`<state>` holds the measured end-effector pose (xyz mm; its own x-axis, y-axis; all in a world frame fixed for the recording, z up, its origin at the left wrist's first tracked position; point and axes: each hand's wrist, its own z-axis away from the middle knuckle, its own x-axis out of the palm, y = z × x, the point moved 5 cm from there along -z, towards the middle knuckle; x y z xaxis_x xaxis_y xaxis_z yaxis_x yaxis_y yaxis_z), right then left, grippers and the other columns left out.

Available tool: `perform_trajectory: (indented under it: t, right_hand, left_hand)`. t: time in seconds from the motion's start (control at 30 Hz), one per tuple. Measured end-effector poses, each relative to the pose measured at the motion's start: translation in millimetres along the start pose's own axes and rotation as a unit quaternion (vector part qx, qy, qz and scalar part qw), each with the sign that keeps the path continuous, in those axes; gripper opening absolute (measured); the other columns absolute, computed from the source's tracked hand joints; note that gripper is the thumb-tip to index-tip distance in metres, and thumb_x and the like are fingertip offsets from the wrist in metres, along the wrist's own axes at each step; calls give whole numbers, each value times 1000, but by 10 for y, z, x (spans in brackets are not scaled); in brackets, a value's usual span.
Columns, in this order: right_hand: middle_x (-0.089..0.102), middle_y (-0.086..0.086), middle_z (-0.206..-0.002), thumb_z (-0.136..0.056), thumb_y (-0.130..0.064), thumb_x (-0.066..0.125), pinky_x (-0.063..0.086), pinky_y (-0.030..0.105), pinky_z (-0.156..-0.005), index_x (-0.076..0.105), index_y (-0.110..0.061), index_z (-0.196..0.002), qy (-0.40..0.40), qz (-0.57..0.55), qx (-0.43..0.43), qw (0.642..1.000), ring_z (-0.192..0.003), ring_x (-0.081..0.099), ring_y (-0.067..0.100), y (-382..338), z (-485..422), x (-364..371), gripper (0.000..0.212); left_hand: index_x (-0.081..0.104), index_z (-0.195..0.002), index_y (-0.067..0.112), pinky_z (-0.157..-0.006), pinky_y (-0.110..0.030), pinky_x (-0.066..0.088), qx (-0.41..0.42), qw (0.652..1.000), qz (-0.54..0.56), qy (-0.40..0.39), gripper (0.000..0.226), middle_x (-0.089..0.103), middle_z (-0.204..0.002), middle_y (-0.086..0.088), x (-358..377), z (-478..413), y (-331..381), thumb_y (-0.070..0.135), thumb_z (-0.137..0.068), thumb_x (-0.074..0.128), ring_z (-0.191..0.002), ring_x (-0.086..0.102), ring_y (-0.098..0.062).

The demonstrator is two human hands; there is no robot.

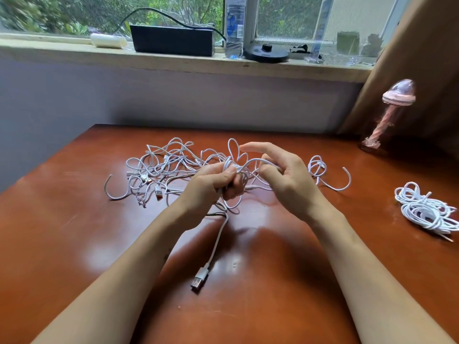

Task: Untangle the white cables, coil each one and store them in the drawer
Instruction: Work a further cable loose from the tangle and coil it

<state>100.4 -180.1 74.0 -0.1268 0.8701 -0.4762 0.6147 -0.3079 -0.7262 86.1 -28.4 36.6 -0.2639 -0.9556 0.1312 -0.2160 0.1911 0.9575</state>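
**Coiling under way: one cable, two hands**

Here we go: the left hand [211,184] has its fingers [231,173] curled tight round a small coil of white cable [242,173]. The right hand [288,175] pinches that cable's running strand just beside the coil, index finger sticking out straight above it. The cable's tail drops below the left fingers and ends in a USB plug [198,281] lying on the counter [74,219], on the person's side.

Beyond and to the left of the fingers sprawls the tangle [164,165] of remaining cables, loops crossing every which way. Well off to the right of the right fingers sits a coiled bundle [424,211], and it looks finished. No drawer in view.

My read: this is the coiling step for one cable, with most of the untangling yet to do. The next move calls for the right fingers to feed another loop round to the left ones, drawing slack clear of the tangle. A snag there could drag the whole heap along.
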Motion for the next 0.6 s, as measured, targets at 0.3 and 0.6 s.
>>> perform_trajectory:
  t: [0.3, 0.6]
  right_hand:
    - [32, 13, -72, -90, -45, 74, 29, 34, -62, 59, -49, -135, -131, 23, 61, 989, -67, 33, 33, 93, 36, 22, 48]
    - [59, -3, -70, -79, -53, 78, 45, 31, -67, 74, -42, -112, -157, 18, 74, 985, -67, 51, 5, 68, 61, 8, 35]
  left_hand:
    - [45, -65, 8, -54, -29, 21, -45, 997, 25, -51, 22, 40, -57, -3, 41, 42, -11, 17, -86, 48, -52, 30, -13]
    - [40, -56, 4, -52, -33, 15, -61, 997, 3, -48, 26, 31, -55, -2, 17, 41, -25, 18, -77, 47, -47, 22, -13]
